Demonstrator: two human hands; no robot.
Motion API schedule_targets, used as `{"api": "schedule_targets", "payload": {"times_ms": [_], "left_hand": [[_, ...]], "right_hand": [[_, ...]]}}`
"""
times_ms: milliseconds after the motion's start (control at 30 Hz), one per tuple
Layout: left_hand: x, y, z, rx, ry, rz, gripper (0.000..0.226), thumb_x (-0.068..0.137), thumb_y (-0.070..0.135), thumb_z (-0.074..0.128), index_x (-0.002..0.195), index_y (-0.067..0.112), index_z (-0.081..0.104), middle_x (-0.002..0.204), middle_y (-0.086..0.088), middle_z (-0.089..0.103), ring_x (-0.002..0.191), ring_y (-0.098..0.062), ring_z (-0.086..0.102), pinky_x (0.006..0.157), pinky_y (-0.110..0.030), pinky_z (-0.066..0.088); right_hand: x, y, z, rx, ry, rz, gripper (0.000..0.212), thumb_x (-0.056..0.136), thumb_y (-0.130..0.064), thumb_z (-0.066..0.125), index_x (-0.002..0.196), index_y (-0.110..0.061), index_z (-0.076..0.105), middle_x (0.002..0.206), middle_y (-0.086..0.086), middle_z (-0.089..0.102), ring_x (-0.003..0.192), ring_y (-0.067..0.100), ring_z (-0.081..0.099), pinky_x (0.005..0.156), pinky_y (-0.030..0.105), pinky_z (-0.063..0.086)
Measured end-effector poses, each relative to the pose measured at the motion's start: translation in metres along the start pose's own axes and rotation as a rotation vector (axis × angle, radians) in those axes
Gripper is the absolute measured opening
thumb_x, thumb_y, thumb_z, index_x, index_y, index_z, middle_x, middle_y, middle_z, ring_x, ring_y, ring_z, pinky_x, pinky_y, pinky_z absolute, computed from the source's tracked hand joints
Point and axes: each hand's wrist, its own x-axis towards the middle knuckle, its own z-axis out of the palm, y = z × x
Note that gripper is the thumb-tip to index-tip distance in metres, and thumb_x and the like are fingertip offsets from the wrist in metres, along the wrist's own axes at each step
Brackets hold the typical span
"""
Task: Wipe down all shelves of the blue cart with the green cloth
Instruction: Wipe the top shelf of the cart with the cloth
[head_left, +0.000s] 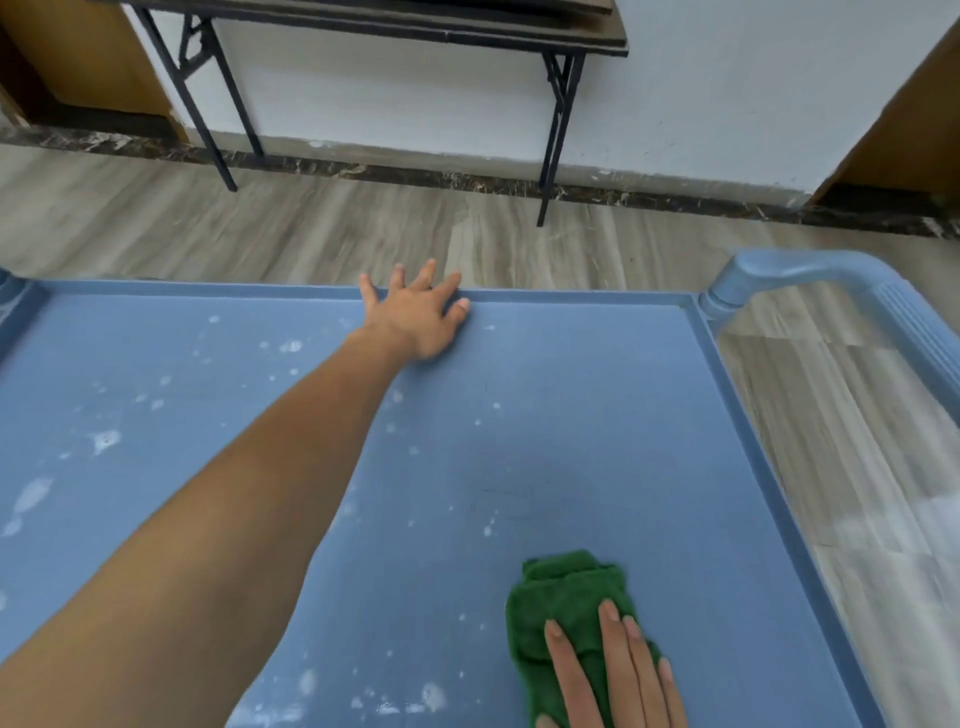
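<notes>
Black-legged folding table (395, 31) against white wall (727, 93), grey wood-look floor (311, 228).

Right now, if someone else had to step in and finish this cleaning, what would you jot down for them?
Left hand: open, stretched out flat, resting at the far rim of the blue cart, steadying it.
Right hand: fingers laid flat on the green cloth, pressing it onto the top shelf near the front right.
Done: hard to say; the area around the cloth looks cleaner.
Left: white spots cover the left side and front edge of this shelf. The lower shelves are out of view, so check them too.
</notes>
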Motion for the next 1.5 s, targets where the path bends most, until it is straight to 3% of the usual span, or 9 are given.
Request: {"api": "schedule_targets", "payload": {"times_ms": [167, 300, 500, 600, 833, 967, 1133, 1300, 1500], "left_hand": [[0.009, -0.003, -0.006, -0.047, 0.01, 0.015, 0.053, 0.105, 0.057, 0.017, 0.145, 0.039, 0.047, 0.152, 0.0, 0.051, 0.142, -0.035, 0.039, 0.119, -0.066, 0.003], [0.001, 0.002, -0.007, -0.079, 0.007, 0.015, 0.053, 0.104, 0.057, 0.018, 0.139, 0.036, 0.053, 0.147, -0.003, 0.054, 0.139, -0.035, 0.04, 0.119, -0.062, 0.004], [-0.01, 0.002, -0.006, -0.098, -0.006, 0.025, 0.055, 0.105, 0.055, 0.016, 0.143, 0.035, 0.05, 0.144, -0.005, 0.053, 0.139, -0.034, 0.04, 0.12, -0.062, 0.004], [-0.019, 0.002, -0.005, -0.12, -0.014, 0.026, 0.053, 0.106, 0.054, 0.018, 0.144, 0.036, 0.049, 0.143, -0.004, 0.053, 0.139, -0.034, 0.039, 0.121, -0.061, 0.003], [-0.037, -0.002, -0.003, -0.166, -0.069, 0.041, 0.048, 0.108, 0.049, 0.019, 0.149, 0.042, 0.043, 0.149, 0.0, 0.048, 0.145, -0.03, 0.031, 0.121, -0.055, -0.003], [-0.044, -0.017, -0.01, -0.17, -0.137, 0.101, 0.051, 0.109, 0.046, 0.021, 0.16, 0.04, 0.025, 0.168, 0.008, 0.025, 0.156, -0.022, 0.014, 0.124, -0.054, -0.007], [-0.058, -0.043, -0.01, -0.028, -0.192, 0.093, 0.055, 0.109, 0.048, 0.017, 0.162, 0.041, 0.004, 0.171, 0.016, -0.002, 0.158, -0.026, -0.007, 0.123, -0.062, -0.004], [-0.063, -0.045, 0.002, -0.013, -0.134, 0.089, 0.056, 0.107, 0.051, 0.014, 0.161, 0.043, -0.001, 0.17, 0.02, -0.009, 0.157, -0.023, -0.015, 0.12, -0.067, -0.011], [-0.063, -0.052, -0.006, -0.086, -0.154, 0.106, 0.054, 0.108, 0.05, 0.017, 0.16, 0.048, 0.004, 0.169, 0.022, -0.001, 0.158, -0.016, -0.011, 0.119, -0.066, -0.016]], "right_hand": [[0.001, -0.005, 0.005, 0.039, -0.004, 0.044, 0.052, 0.093, -0.052, 0.025, 0.125, -0.034, 0.062, 0.124, 0.02, 0.067, 0.119, 0.031, 0.056, 0.101, 0.049, 0.04], [0.009, -0.008, -0.008, 0.107, -0.063, 0.08, 0.053, 0.093, -0.045, 0.028, 0.127, -0.031, 0.067, 0.139, 0.018, 0.058, 0.13, 0.032, 0.052, 0.101, 0.054, 0.045], [0.057, -0.013, -0.013, 0.303, -0.25, 0.056, 0.056, 0.096, -0.04, 0.036, 0.149, -0.028, 0.045, 0.161, 0.014, 0.032, 0.148, 0.033, 0.031, 0.116, 0.056, 0.028], [0.103, -0.022, 0.001, 0.296, -0.335, 0.044, 0.057, 0.098, -0.041, 0.032, 0.153, -0.028, 0.037, 0.163, 0.014, 0.025, 0.151, 0.032, 0.022, 0.12, 0.053, 0.021], [0.209, -0.044, 0.045, 0.26, -0.462, 0.053, 0.061, 0.098, -0.045, 0.022, 0.157, -0.033, 0.019, 0.168, 0.01, 0.007, 0.154, 0.026, 0.003, 0.124, 0.049, 0.004], [0.251, -0.053, 0.059, 0.283, -0.486, 0.079, 0.059, 0.101, -0.043, 0.026, 0.158, -0.033, 0.015, 0.168, 0.009, 0.002, 0.154, 0.025, -0.002, 0.124, 0.049, -0.001], [0.268, -0.06, 0.067, 0.294, -0.488, 0.077, 0.058, 0.102, -0.042, 0.027, 0.158, -0.033, 0.016, 0.168, 0.009, 0.003, 0.154, 0.025, 0.0, 0.124, 0.048, -0.002], [0.231, -0.058, 0.051, 0.302, -0.446, 0.035, 0.056, 0.101, -0.042, 0.026, 0.156, -0.031, 0.027, 0.167, 0.011, 0.014, 0.153, 0.028, 0.011, 0.124, 0.048, 0.007], [0.083, -0.046, -0.011, 0.313, -0.304, -0.037, 0.053, 0.099, -0.038, 0.037, 0.15, -0.024, 0.045, 0.161, 0.014, 0.03, 0.148, 0.033, 0.03, 0.118, 0.053, 0.026]]}}
